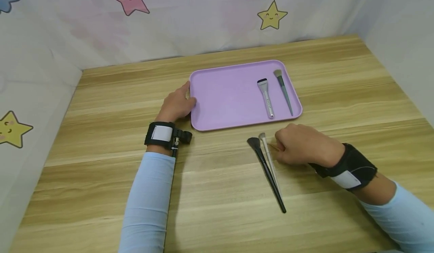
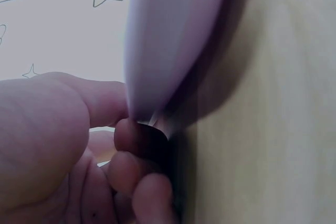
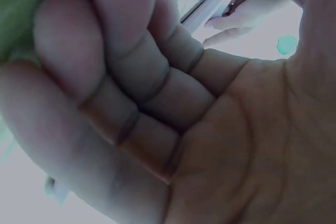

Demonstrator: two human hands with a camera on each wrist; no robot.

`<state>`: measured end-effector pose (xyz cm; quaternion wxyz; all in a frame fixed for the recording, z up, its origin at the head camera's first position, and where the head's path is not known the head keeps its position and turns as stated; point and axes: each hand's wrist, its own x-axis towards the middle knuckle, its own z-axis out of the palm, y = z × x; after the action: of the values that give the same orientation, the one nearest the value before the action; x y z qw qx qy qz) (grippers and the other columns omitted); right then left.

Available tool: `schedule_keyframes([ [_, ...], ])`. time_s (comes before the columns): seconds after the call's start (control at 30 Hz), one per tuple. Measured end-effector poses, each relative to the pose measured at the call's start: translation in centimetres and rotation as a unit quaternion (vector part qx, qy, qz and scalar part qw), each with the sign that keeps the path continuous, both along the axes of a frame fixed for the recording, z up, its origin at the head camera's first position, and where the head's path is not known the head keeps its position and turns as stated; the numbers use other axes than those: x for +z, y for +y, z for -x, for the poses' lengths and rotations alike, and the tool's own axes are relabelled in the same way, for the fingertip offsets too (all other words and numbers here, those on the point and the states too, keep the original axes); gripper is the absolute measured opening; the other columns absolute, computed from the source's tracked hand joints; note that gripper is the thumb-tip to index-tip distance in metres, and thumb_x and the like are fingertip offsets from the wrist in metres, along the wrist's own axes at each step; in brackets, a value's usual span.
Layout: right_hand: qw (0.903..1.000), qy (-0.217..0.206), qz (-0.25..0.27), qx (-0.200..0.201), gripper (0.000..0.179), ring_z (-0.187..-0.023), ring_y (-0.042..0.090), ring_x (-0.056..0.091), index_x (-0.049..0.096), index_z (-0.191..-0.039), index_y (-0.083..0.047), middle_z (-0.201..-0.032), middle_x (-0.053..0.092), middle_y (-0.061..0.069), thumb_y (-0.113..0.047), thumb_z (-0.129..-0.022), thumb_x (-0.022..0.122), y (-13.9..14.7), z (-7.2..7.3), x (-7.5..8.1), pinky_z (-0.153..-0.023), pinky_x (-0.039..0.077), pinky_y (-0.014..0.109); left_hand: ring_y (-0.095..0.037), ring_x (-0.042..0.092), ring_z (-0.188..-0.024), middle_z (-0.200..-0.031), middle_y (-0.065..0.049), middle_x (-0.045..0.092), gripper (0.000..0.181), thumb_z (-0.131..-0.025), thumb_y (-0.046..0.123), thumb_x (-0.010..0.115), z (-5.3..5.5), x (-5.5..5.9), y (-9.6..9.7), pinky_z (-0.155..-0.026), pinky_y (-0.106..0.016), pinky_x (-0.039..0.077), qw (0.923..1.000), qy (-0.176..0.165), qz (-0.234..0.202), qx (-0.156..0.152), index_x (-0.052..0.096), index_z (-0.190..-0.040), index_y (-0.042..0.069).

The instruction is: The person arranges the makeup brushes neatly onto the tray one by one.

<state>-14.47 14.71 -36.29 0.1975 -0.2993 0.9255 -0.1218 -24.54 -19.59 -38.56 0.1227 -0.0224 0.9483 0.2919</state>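
A lilac tray (image 1: 227, 94) lies on the table, its left end pinched by my left hand (image 1: 177, 103). In the left wrist view that hand's thumb and curled fingers meet at the tray's edge (image 2: 157, 51). My right hand (image 1: 303, 145), fingers curled, is low over the table beside a slim white-handled makeup brush (image 1: 269, 160). A thin tan shape shows between its fingertips and that brush; whether it holds anything is hidden. Left of the white brush lies a black makeup brush (image 1: 266, 168), partly alongside it. The right wrist view shows curled fingers (image 3: 152, 66) and palm.
On the tray's right side lie a silver-handled flat brush (image 1: 266, 98) with dark bristles and a green-handled brush (image 1: 284, 91). Behind the wooden table (image 1: 210, 207) hangs a white curtain (image 1: 203, 23) printed with stars.
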Motion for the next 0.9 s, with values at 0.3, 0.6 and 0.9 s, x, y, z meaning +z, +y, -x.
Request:
schedule_keyframes([
  [0.3,0.9972,0.061,0.038,-0.018,0.016,-0.053,0.013,0.047,0.056,-0.079,-0.012,-0.065,0.052,-0.003,-0.013,-0.08,0.072,0.5,0.6,0.3,-0.047,0.038,0.031,-0.035,0.045,-0.12,-0.16,-0.015,0.033,0.071,-0.1,0.026,0.046,0.0,0.1,0.0,-0.088,-0.043,0.04,1.0,0.0,-0.001,-0.005,0.017,-0.163,0.012],
  [0.6,0.9949,0.09,0.042,-0.021,0.012,-0.051,0.012,0.045,0.057,-0.08,-0.012,-0.061,0.049,-0.004,-0.014,-0.08,0.069,0.7,1.0,0.6,-0.047,0.036,0.03,-0.035,0.045,-0.121,-0.16,-0.015,0.033,0.071,-0.099,0.026,0.046,0.0,0.1,0.0,-0.088,-0.044,0.04,1.0,0.003,0.002,-0.008,0.017,-0.163,0.011],
  [0.9,0.9862,0.135,0.088,-0.038,0.013,-0.057,0.013,0.046,0.059,-0.087,-0.009,-0.068,0.052,-0.004,-0.018,-0.084,0.068,0.8,1.4,1.1,-0.052,0.039,0.032,-0.036,0.046,-0.12,-0.16,-0.015,0.033,0.071,-0.099,0.026,0.046,0.0,0.1,-0.1,-0.09,-0.045,0.04,1.0,0.002,0.004,-0.008,0.017,-0.163,0.012],
])
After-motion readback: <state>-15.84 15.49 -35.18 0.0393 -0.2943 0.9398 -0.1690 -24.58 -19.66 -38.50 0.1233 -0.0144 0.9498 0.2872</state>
